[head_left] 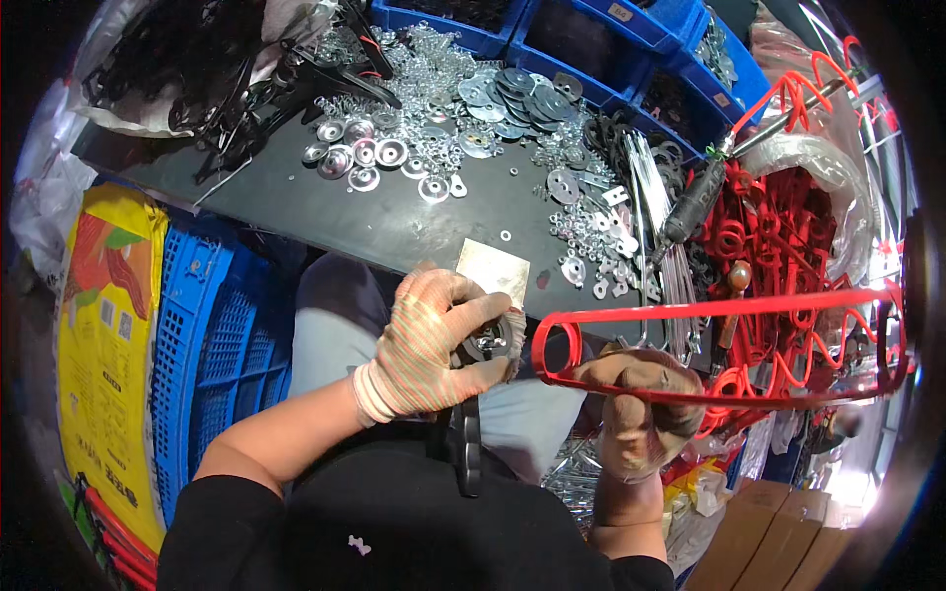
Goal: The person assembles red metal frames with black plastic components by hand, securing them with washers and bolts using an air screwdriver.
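My left hand [429, 340], in a pale striped work glove, is closed around a black round-headed part with a handle [467, 458] hanging down toward my lap. Small bright metal pieces show in the round head between thumb and fingers. My right hand [645, 406], in a worn brownish glove, grips a long red metal frame [719, 309] near its left end, which has a ring. The frame extends to the right, just apart from the black part. Behind my left fingers, a pale square plate [498, 268] lies at the bench's near edge.
On the dark bench [325, 212] lie cupped washers [365, 153], a heap of springs [424, 69], flat discs [532, 98] and thin metal rods [655, 212]. Blue bins [591, 44] line the back. A black air screwdriver [695, 202] hangs at right, before piled red frames [764, 227].
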`<state>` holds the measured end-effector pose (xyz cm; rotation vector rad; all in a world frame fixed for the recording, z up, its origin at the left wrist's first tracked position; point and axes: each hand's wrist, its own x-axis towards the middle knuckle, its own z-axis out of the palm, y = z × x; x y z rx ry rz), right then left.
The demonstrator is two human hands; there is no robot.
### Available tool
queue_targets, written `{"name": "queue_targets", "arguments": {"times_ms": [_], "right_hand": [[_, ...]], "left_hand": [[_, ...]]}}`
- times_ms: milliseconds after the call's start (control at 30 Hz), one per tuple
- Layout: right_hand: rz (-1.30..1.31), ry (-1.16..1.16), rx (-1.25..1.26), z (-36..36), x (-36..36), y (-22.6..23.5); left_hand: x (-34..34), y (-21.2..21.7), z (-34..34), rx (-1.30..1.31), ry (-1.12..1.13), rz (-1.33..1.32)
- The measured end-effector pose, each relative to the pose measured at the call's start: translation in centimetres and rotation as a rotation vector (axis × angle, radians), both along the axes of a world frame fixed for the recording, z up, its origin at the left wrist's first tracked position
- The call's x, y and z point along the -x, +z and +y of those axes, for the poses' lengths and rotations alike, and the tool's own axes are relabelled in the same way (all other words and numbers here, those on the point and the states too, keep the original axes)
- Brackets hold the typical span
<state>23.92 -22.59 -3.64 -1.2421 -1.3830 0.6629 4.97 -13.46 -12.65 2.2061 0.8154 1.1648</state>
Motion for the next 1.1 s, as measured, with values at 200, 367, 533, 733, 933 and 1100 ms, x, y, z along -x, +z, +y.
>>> {"name": "queue_targets", "arguments": {"times_ms": [200,367,533,733,933,1100], "right_hand": [[0.142,-0.024,0.029,-1.4,1.2,0.1],[0.182,0.084,0.116,-1.2,2.4,0.2],[-0.397,0.419,0.114,2.9,2.3,-1.2],[-0.840,-0.056,-0.136,16.6,-5.6,-4.5],[-1.045,-0.094,-0.026,20.2,-8.3,-4.2],[-0.709,0.456,0.162,8.6,-3.5,-1.7]], "left_hand": [[-0.7,-0.6,-0.6,-0.011,0.055,-0.194],[0.3,-0.4,0.0,-0.047,-0.039,-0.116],[0.4,0.7,-0.1,0.016,-0.147,-0.057],[-1.2,-0.2,0.2,0.057,-0.103,-0.070],[-1.5,-1.3,1.1,-0.043,-0.084,-0.181],[-1.0,-1.1,0.9,-0.029,-0.063,-0.181]]}}
